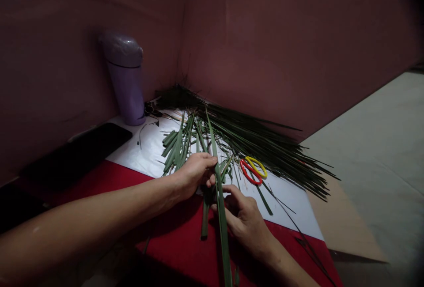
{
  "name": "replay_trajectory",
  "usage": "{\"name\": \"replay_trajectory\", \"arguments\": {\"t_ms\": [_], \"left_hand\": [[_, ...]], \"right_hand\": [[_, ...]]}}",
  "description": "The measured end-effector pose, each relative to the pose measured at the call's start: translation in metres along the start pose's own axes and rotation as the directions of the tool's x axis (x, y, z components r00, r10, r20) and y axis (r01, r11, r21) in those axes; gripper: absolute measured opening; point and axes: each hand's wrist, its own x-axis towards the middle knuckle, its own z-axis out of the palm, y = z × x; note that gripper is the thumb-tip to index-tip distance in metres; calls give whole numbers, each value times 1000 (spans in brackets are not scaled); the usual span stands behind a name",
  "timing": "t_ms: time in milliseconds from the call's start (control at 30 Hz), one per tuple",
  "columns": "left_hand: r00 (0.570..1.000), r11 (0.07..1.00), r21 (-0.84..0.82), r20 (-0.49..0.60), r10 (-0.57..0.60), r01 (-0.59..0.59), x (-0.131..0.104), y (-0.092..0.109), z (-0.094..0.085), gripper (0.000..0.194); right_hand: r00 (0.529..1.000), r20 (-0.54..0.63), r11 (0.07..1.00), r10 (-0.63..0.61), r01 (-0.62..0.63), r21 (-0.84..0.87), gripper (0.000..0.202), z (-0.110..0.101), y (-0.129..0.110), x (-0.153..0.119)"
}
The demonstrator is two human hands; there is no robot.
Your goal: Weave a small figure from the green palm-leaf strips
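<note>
We have both hands near the middle of the table, just where the white sheet [145,148] ends and the red cloth [185,243] begins. Our left hand [194,173] is curled shut over a long green leaf strip [220,207], pinching it between thumb and fingers at the sheet's near edge; the strip runs from the far pile, under that hand, and on towards the table's near edge. Our right hand [243,218] lies on the red cloth just beside the strip, fingers bent and touching its right side; we cannot tell whether it truly grips it. A shorter leaf piece [205,218] lies just left of the strip on the cloth. Cut green pieces [177,148] fan out on the sheet beyond the left hand, and a big bundle of long dark leaves [265,145] stretches from the far corner along the wall to the sheet's right edge, its tips reaching past it. Scissors [252,168] with red and yellow handles rest on the sheet near the right hand. A purple flask [126,79] stands in the far left corner against the wall, a dark phone [89,150] nearer along the left edge. Open red cloth lies near the front edge between our forearms; beyond the right edge the floor [374,154] is open.
</note>
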Motion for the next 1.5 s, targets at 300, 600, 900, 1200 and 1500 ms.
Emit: {"name": "replay_trajectory", "arguments": {"t_ms": [300, 600, 900, 1200, 1500], "left_hand": [[1000, 1000, -7, 4, 5, -5, 0, 0, 0, 16], [1000, 1000, -4, 3, 5, -5, 0, -1, 0, 16], [1000, 1000, -11, 0, -3, 3, -1, 0, 0, 15], [1000, 1000, -1, -5, 2, -2, 0, -1, 0, 16], [1000, 1000, 0, -2, 5, -5, 1, -1, 0, 16]], "right_hand": [[1000, -2, 1000, 13, -13, -12, 20, 1, 2, -1], [1000, 14, 1000, 17, -17, -8, 20, 0, 0, 0], [1000, 0, 1000, 10, -10, -4, 20, -1, -2, 0], [1000, 8, 1000, 13, -13, -7, 20, 0, 2, 0], [999, 26, 1000, 25, -25, -14, 20, -1, 0, -1]]}}
